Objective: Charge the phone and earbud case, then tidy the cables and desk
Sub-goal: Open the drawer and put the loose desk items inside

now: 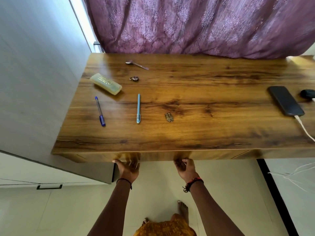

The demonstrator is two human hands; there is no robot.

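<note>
On the desk (204, 82) — phone (285, 101) lies far from the right hand (185, 169).

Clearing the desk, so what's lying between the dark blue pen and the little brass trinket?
A light blue pen lies there, touching neither the dark blue pen nor the brass trinket; the head view shows it.

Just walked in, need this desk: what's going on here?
A person's left hand and right hand are at the lower edge of the desk's drawer front, the right curled round it. The phone lies at the right with a white cable plugged in, the black earbud case beside it. Two pens and a plastic case lie loose.
</note>
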